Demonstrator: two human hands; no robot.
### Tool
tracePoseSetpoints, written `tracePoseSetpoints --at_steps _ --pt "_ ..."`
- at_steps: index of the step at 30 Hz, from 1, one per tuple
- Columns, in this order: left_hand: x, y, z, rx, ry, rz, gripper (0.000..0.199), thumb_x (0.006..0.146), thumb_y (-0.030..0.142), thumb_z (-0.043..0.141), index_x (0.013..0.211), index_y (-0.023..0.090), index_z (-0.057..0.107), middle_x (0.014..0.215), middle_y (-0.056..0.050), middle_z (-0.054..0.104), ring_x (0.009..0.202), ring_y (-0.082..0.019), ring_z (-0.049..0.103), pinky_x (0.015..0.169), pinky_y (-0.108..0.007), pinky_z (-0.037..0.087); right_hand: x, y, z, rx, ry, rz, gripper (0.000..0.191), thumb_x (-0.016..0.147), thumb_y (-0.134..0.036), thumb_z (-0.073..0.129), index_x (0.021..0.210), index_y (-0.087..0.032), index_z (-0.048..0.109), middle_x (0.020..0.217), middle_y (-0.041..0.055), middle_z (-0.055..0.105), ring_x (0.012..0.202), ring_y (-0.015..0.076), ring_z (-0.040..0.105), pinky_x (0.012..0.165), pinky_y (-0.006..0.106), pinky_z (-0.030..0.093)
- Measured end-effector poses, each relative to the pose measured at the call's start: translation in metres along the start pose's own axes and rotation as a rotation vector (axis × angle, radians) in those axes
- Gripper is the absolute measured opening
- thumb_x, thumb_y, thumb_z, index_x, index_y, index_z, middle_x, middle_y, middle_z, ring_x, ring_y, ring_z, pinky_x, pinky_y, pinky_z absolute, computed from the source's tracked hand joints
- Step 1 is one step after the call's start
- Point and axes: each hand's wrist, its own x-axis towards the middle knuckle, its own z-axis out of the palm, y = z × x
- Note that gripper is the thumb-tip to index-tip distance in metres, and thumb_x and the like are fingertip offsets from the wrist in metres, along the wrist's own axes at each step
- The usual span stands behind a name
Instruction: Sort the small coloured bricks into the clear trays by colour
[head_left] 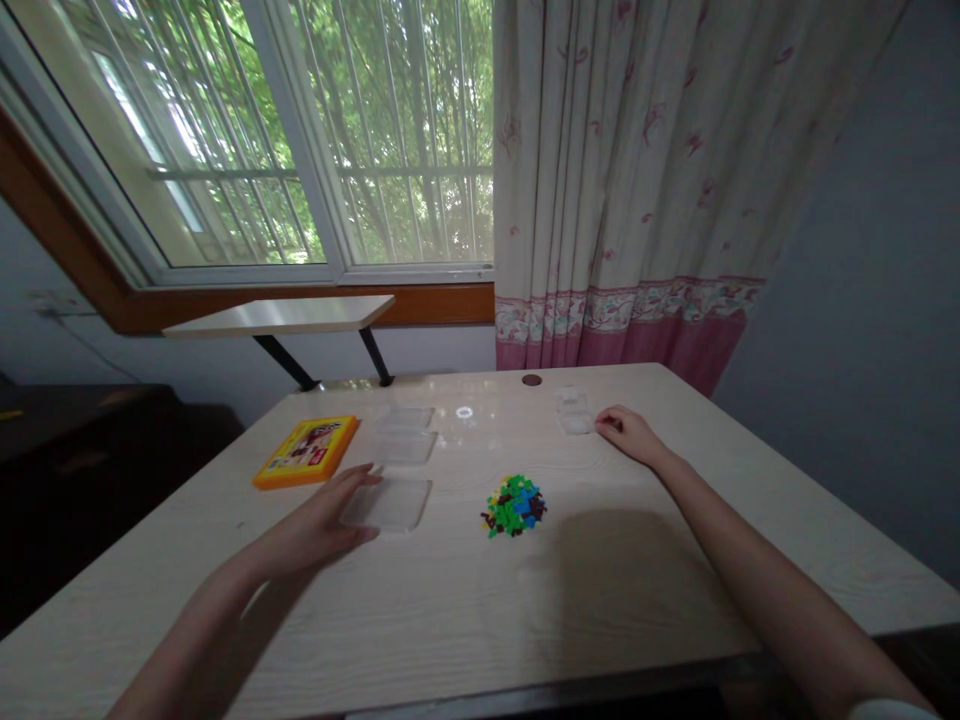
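Observation:
On the left of the table, my left hand [330, 518] spans the near end of a clear shallow plastic box [397, 505], thumb on one long edge and fingers on the other. Two more clear plastic boxes [405, 447] lie just beyond it; the farther one looks faint against the tabletop. My right hand [628, 434] is farther back on the right, fingers curled in a pinch at the edge of a small clear plastic case [575, 412]. Between the hands, nearer to me, is a pile of small green, blue, yellow and dark brown plastic pieces [516, 506].
A yellow box [307, 452] with a printed lid lies at the table's left. Behind it a raised shelf [285, 315] stands on black legs. A round cable hole [532, 380] is near the back edge of the pale table [465, 610]. A curtain [622, 200] hangs behind.

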Motion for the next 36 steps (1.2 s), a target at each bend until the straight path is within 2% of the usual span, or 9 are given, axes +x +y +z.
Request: tracePoseSetpoints --at_steps 6,13,18,23,25,28,31,33,36 --pt "0.001 0.009 -0.002 -0.084 -0.03 -0.014 0.054 0.064 0.043 0.058 0.112 0.02 0.045 0.119 -0.01 0.05 0.11 -0.027 0.045 0.093 -0.042 0.035 -0.003 -0.006 -0.004 -0.014 -0.016 -0.016 0.017 0.075 -0.028 0.048 0.077 -0.016 0.061 0.077 0.0056 0.059 0.073 0.0166 0.054 0.069 0.028 0.042" --pt "0.001 0.014 -0.003 -0.127 -0.063 -0.001 0.052 0.064 0.034 0.058 0.112 0.02 0.044 0.118 -0.009 0.049 0.107 -0.025 0.046 0.092 -0.039 0.036 -0.002 -0.006 -0.006 -0.022 -0.037 -0.05 0.016 0.075 -0.027 0.049 0.076 -0.017 0.061 0.078 0.0059 0.06 0.076 0.0172 0.054 0.072 0.029 0.042" --pt "0.0 0.019 -0.006 -0.187 -0.099 -0.038 0.052 0.065 0.039 0.057 0.112 0.021 0.044 0.112 -0.008 0.052 0.098 -0.025 0.052 0.085 -0.038 0.041 -0.003 -0.005 -0.009 -0.008 -0.048 -0.043 0.016 0.075 -0.027 0.049 0.076 -0.017 0.062 0.079 0.0059 0.06 0.076 0.0173 0.055 0.072 0.029 0.042" --pt "0.001 0.019 -0.012 -0.276 0.041 -0.021 0.051 0.067 0.04 0.059 0.113 0.025 0.044 0.118 -0.006 0.049 0.106 -0.026 0.047 0.09 -0.042 0.038 0.0 -0.01 -0.011 0.02 0.038 -0.028 0.017 0.075 -0.03 0.051 0.078 -0.017 0.062 0.08 0.0062 0.06 0.077 0.0175 0.054 0.072 0.029 0.042" --pt "0.009 0.024 -0.013 -0.342 0.107 -0.014 0.051 0.066 0.038 0.06 0.113 0.025 0.045 0.121 -0.006 0.047 0.109 -0.026 0.045 0.091 -0.041 0.038 0.002 -0.021 -0.01 0.025 0.113 -0.024 0.017 0.076 -0.03 0.05 0.077 -0.017 0.061 0.079 0.0064 0.059 0.078 0.0178 0.054 0.072 0.03 0.042" --pt "0.034 0.045 -0.009 -0.451 0.204 -0.017 0.049 0.066 0.036 0.06 0.111 0.022 0.047 0.119 -0.007 0.048 0.107 -0.024 0.047 0.086 -0.038 0.042 0.005 -0.054 -0.003 0.076 0.183 -0.076 0.019 0.079 -0.032 0.048 0.078 -0.018 0.061 0.08 0.0067 0.06 0.08 0.0186 0.054 0.075 0.031 0.042" --pt "0.066 0.077 0.004 -0.581 0.287 -0.006 0.047 0.064 0.033 0.061 0.107 0.02 0.051 0.114 -0.007 0.052 0.101 -0.023 0.05 0.079 -0.034 0.045 0.003 -0.098 0.005 0.144 0.12 -0.201 0.021 0.083 -0.032 0.045 0.091 -0.021 0.061 0.092 0.0067 0.061 0.09 0.0186 0.054 0.081 0.033 0.042" --pt "0.086 0.099 0.014 -0.673 0.297 0.013 0.045 0.063 0.031 0.062 0.105 0.019 0.053 0.108 -0.007 0.055 0.095 -0.021 0.053 0.076 -0.032 0.046 0.0 -0.125 0.009 0.156 0.096 -0.303 0.024 0.084 -0.031 0.045 0.102 -0.023 0.058 0.1 0.0059 0.06 0.097 0.0184 0.052 0.087 0.034 0.04" --pt "0.106 0.123 0.032 -0.803 0.301 0.024 0.049 0.058 0.029 0.066 0.104 0.017 0.054 0.098 -0.007 0.058 0.087 -0.019 0.055 0.071 -0.029 0.046 -0.005 -0.152 0.015 0.136 0.064 -0.422 0.033 0.085 -0.029 0.042 0.117 -0.025 0.049 0.115 0.0049 0.054 0.109 0.0177 0.047 0.094 0.035 0.036"
